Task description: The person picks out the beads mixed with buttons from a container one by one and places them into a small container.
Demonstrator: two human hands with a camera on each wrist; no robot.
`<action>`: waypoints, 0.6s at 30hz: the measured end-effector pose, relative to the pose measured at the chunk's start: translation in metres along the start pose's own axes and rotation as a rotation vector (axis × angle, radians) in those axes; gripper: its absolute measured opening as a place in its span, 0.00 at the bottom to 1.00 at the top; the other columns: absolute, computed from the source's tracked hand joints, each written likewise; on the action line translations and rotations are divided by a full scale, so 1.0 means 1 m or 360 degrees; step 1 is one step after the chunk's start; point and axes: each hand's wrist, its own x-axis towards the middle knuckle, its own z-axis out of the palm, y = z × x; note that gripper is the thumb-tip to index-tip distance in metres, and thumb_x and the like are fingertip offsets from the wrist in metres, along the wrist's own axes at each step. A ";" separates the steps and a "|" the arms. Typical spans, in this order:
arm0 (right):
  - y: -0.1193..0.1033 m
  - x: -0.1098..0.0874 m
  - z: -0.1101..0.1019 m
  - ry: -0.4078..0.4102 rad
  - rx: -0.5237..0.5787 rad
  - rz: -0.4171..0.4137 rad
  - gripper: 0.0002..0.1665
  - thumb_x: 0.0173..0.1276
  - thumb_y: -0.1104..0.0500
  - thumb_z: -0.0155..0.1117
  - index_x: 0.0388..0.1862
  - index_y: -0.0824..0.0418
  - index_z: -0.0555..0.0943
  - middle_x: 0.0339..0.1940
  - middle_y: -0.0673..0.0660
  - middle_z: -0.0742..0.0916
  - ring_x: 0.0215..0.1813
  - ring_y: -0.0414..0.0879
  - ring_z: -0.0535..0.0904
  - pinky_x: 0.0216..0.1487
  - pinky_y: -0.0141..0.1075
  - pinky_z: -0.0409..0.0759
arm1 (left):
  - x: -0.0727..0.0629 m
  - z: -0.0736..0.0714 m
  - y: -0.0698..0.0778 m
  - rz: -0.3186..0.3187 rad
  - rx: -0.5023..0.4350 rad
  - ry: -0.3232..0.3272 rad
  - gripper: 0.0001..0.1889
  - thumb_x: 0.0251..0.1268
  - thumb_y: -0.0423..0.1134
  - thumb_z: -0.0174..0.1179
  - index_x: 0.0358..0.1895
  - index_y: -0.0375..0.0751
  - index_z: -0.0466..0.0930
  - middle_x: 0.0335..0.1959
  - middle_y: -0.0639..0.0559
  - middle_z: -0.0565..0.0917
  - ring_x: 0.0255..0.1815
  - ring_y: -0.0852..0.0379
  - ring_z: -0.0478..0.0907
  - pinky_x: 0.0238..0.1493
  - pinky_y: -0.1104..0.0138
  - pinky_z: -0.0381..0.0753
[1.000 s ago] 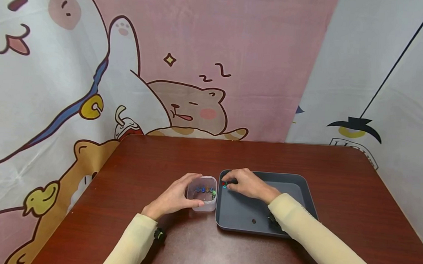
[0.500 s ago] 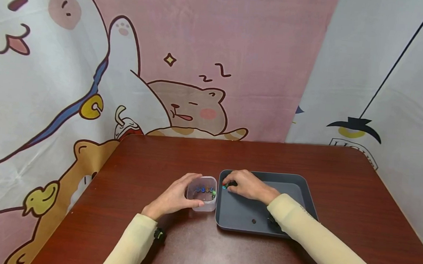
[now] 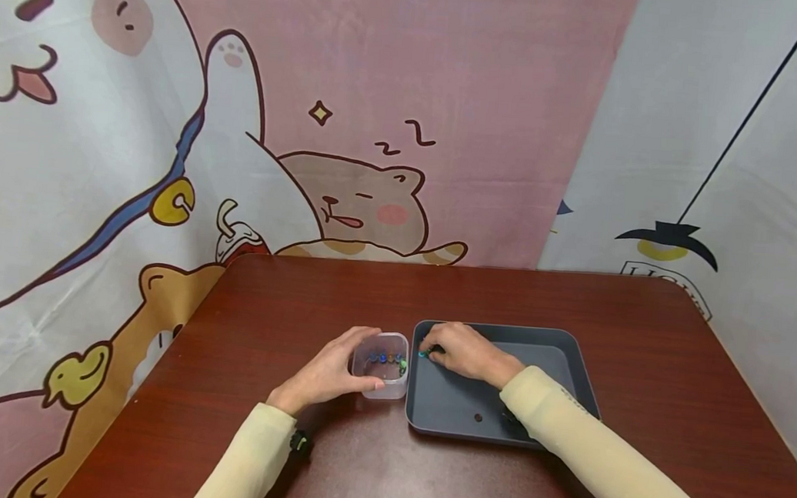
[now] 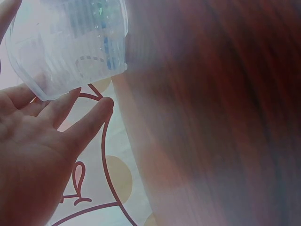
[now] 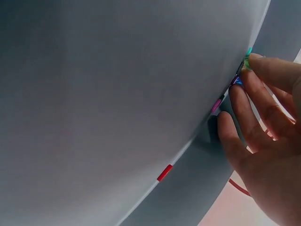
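Note:
My left hand (image 3: 327,371) grips a clear plastic box (image 3: 395,389) from its left side, thumb at the front and fingers at the back. Several blue, orange and green beads (image 3: 383,358) lie inside it. At the left end of the grey tray (image 3: 457,398), my right hand (image 3: 464,351) reaches down with curled fingers. The right wrist view has its thumb and index finger pinching a small green bead (image 5: 247,63). Close by the fingertips are a purple bead (image 5: 216,105) and a blue piece (image 5: 238,81). A red bead (image 5: 164,173) lies farther along the tray.
A small dark bead (image 3: 478,417) lies in the tray near its front edge. Box and tray stand side by side on a brown wooden table (image 3: 285,287). Behind the table hangs a cloth (image 3: 491,116) with cartoon animals.
My right fingers, spread around the small beads a second ago, have drawn together and now cover the red one in the head view. The left hand and the box have stayed put.

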 end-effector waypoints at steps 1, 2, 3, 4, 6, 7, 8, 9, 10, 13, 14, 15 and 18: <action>0.000 0.000 0.000 0.0005 -0.0003 -0.0006 0.12 0.70 0.66 0.71 0.50 0.58 0.91 0.49 0.53 0.89 0.52 0.48 0.85 0.52 0.44 0.84 | 0.000 0.000 0.000 0.0001 0.0001 0.0000 0.49 0.56 0.59 0.77 0.77 0.42 0.66 0.73 0.50 0.71 0.67 0.50 0.74 0.68 0.47 0.74; 0.000 0.000 0.000 0.0009 0.0000 -0.0009 0.12 0.70 0.66 0.71 0.50 0.58 0.91 0.49 0.53 0.90 0.52 0.48 0.85 0.52 0.44 0.84 | 0.000 0.000 0.000 0.0004 -0.0001 0.0000 0.49 0.56 0.59 0.77 0.77 0.42 0.66 0.73 0.50 0.71 0.67 0.49 0.73 0.68 0.47 0.73; 0.000 -0.001 0.000 0.0014 0.0006 -0.0010 0.12 0.70 0.66 0.71 0.50 0.58 0.91 0.49 0.53 0.89 0.52 0.48 0.86 0.52 0.44 0.84 | 0.000 0.000 0.000 0.0008 -0.0002 0.0002 0.49 0.56 0.59 0.77 0.77 0.41 0.66 0.73 0.49 0.71 0.68 0.49 0.73 0.68 0.46 0.73; 0.000 -0.001 -0.001 0.0019 0.0016 -0.0008 0.12 0.70 0.66 0.71 0.50 0.58 0.91 0.49 0.53 0.89 0.52 0.48 0.86 0.52 0.44 0.84 | 0.000 0.000 0.000 0.0009 -0.0005 0.0002 0.49 0.56 0.58 0.77 0.77 0.41 0.66 0.73 0.49 0.71 0.68 0.49 0.73 0.68 0.46 0.73; 0.000 -0.002 -0.002 0.0028 0.0042 0.0002 0.12 0.70 0.67 0.71 0.51 0.58 0.91 0.49 0.53 0.89 0.52 0.48 0.86 0.52 0.44 0.84 | 0.000 0.000 0.001 0.0006 -0.0010 -0.0001 0.48 0.56 0.58 0.77 0.77 0.41 0.66 0.73 0.49 0.71 0.68 0.48 0.73 0.68 0.46 0.73; 0.000 -0.003 -0.003 0.0033 0.0055 0.0009 0.12 0.70 0.66 0.70 0.51 0.58 0.91 0.49 0.53 0.89 0.52 0.47 0.86 0.52 0.44 0.84 | 0.000 0.000 0.001 0.0006 -0.0011 -0.0001 0.48 0.56 0.58 0.77 0.77 0.41 0.66 0.73 0.48 0.71 0.67 0.47 0.73 0.68 0.46 0.73; 0.000 -0.004 -0.004 0.0042 0.0067 0.0008 0.12 0.70 0.67 0.70 0.50 0.58 0.90 0.48 0.53 0.89 0.51 0.47 0.86 0.52 0.44 0.84 | 0.000 0.000 0.001 0.0004 -0.0013 -0.0002 0.48 0.56 0.58 0.77 0.77 0.41 0.66 0.72 0.48 0.72 0.67 0.47 0.73 0.68 0.46 0.73; -0.001 -0.004 -0.005 0.0045 0.0086 0.0015 0.12 0.71 0.66 0.70 0.50 0.58 0.90 0.48 0.52 0.89 0.51 0.47 0.86 0.52 0.44 0.84 | 0.000 0.000 0.001 -0.0001 -0.0015 -0.0003 0.48 0.56 0.58 0.77 0.77 0.41 0.66 0.72 0.49 0.72 0.67 0.47 0.73 0.68 0.46 0.73; -0.001 -0.005 -0.006 0.0050 0.0102 0.0021 0.12 0.71 0.66 0.70 0.50 0.58 0.90 0.48 0.52 0.89 0.51 0.47 0.86 0.52 0.44 0.84 | 0.000 0.000 0.001 -0.0003 -0.0016 -0.0004 0.48 0.56 0.58 0.77 0.77 0.41 0.66 0.72 0.49 0.72 0.67 0.47 0.74 0.68 0.46 0.73; 0.000 -0.006 -0.010 0.0065 0.0151 0.0046 0.11 0.71 0.65 0.70 0.51 0.59 0.90 0.48 0.53 0.89 0.51 0.46 0.86 0.52 0.44 0.84 | 0.000 0.000 0.001 -0.0003 -0.0012 -0.0001 0.48 0.56 0.58 0.77 0.77 0.42 0.67 0.72 0.49 0.72 0.67 0.47 0.74 0.68 0.46 0.73; 0.000 -0.007 -0.011 0.0073 0.0163 0.0051 0.11 0.72 0.65 0.70 0.51 0.59 0.90 0.48 0.53 0.89 0.51 0.46 0.86 0.52 0.44 0.84 | 0.000 0.000 0.001 -0.0004 -0.0012 0.0000 0.48 0.56 0.58 0.77 0.77 0.42 0.67 0.72 0.49 0.72 0.66 0.47 0.74 0.68 0.46 0.73; 0.000 -0.007 -0.012 0.0079 0.0176 0.0066 0.11 0.72 0.64 0.70 0.51 0.59 0.90 0.48 0.53 0.89 0.51 0.46 0.86 0.52 0.44 0.84 | 0.000 0.000 0.001 -0.0004 -0.0009 0.0002 0.48 0.56 0.58 0.77 0.77 0.42 0.67 0.72 0.49 0.72 0.67 0.48 0.74 0.68 0.46 0.73; 0.001 -0.008 -0.015 0.0110 0.0201 0.0099 0.12 0.72 0.63 0.70 0.52 0.59 0.90 0.48 0.51 0.89 0.48 0.44 0.85 0.50 0.41 0.84 | 0.000 0.000 0.001 -0.0009 0.0003 0.0007 0.48 0.56 0.58 0.77 0.77 0.44 0.67 0.72 0.49 0.72 0.67 0.48 0.74 0.68 0.46 0.73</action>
